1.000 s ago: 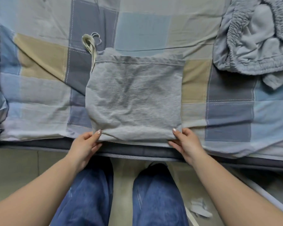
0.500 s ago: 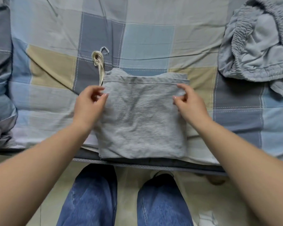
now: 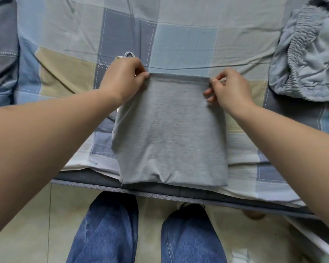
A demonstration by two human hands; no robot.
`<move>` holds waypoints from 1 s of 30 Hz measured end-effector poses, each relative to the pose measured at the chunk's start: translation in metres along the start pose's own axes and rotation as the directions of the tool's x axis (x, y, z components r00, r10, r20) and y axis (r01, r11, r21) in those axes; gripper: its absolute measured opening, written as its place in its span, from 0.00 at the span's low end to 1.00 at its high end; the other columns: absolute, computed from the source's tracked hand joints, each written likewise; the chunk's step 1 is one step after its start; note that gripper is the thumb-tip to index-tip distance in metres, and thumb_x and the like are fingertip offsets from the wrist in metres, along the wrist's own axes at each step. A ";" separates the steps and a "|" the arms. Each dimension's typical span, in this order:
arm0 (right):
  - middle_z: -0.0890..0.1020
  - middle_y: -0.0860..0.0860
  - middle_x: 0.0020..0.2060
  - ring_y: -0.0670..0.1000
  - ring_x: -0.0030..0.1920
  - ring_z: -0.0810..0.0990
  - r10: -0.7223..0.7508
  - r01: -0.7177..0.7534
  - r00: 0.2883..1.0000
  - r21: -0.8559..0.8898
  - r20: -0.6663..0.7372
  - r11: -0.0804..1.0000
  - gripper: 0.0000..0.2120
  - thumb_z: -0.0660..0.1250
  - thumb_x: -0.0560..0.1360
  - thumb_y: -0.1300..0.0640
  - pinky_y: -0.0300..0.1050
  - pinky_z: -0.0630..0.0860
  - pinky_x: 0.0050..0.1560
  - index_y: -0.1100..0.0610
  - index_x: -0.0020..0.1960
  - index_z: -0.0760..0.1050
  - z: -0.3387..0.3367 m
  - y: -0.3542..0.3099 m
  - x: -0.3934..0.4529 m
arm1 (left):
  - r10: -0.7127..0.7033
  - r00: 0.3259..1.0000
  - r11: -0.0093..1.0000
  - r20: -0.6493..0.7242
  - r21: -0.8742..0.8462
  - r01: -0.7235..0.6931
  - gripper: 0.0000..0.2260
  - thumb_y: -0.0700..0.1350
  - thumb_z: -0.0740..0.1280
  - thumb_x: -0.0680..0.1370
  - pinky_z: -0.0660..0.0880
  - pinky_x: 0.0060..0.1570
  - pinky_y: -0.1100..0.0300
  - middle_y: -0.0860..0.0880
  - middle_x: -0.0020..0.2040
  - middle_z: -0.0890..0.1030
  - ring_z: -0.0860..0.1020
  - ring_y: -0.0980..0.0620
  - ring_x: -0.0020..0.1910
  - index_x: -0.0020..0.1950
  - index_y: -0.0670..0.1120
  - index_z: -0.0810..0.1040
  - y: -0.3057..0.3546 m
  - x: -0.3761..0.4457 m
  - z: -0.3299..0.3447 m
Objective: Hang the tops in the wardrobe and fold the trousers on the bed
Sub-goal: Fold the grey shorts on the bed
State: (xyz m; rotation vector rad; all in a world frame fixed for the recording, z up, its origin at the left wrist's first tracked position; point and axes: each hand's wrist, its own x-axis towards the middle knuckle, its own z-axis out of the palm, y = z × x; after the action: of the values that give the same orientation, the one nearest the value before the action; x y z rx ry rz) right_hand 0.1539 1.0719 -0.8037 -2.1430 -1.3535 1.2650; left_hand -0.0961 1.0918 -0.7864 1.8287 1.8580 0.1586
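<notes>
A pair of grey trousers (image 3: 171, 133) lies folded into a rectangle on the checked bed sheet (image 3: 182, 40), its near edge at the mattress edge. My left hand (image 3: 124, 78) pinches the far left corner of the fold. My right hand (image 3: 229, 88) pinches the far right corner. A cream drawstring end (image 3: 120, 57) peeks out just beyond my left hand. A second pair of light grey-blue trousers (image 3: 308, 61) with a gathered waistband lies crumpled at the right of the bed.
Rumpled bedding (image 3: 2, 44) bunches at the left edge. The dark mattress edge (image 3: 95, 184) runs across below the sheet. My legs in blue jeans (image 3: 110, 230) stand on the pale floor, close to the bed.
Both hands moved from the near edge of the folded trousers up to its far corners and now pinch them. The drawstring is now mostly hidden behind my left hand.
</notes>
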 end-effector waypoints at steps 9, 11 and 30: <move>0.62 0.58 0.74 0.57 0.74 0.59 -0.375 0.358 0.926 -0.378 0.028 0.854 0.22 0.63 0.76 0.56 0.52 0.54 0.73 0.58 0.69 0.68 0.052 0.001 -0.056 | 0.177 0.983 0.983 -0.052 -0.047 -0.179 0.21 0.42 0.65 0.77 0.55 0.73 0.43 0.42 0.72 0.69 0.63 0.43 0.73 0.70 0.40 0.70 0.030 -0.071 0.050; 0.51 0.55 0.77 0.54 0.77 0.49 -0.387 0.407 0.909 -0.529 0.156 0.744 0.30 0.62 0.76 0.49 0.57 0.45 0.75 0.53 0.75 0.59 0.065 0.018 -0.063 | 0.218 0.975 0.970 0.049 0.096 -0.222 0.27 0.47 0.65 0.77 0.47 0.74 0.41 0.42 0.76 0.61 0.56 0.42 0.76 0.74 0.40 0.64 0.024 -0.083 0.069; 0.60 0.61 0.74 0.60 0.74 0.59 -0.501 0.577 0.805 -0.614 0.318 0.538 0.34 0.62 0.73 0.42 0.69 0.53 0.69 0.60 0.73 0.64 0.050 0.077 -0.126 | 0.341 0.924 0.902 0.174 0.216 -0.373 0.32 0.56 0.58 0.75 0.54 0.68 0.32 0.37 0.74 0.64 0.61 0.38 0.73 0.74 0.39 0.61 -0.004 -0.160 0.075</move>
State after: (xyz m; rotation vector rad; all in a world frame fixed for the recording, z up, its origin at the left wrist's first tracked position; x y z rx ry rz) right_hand 0.1372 0.9175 -0.8172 -1.7384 -2.6080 0.6521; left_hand -0.0748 0.9178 -0.8081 2.2838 1.4877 -0.0673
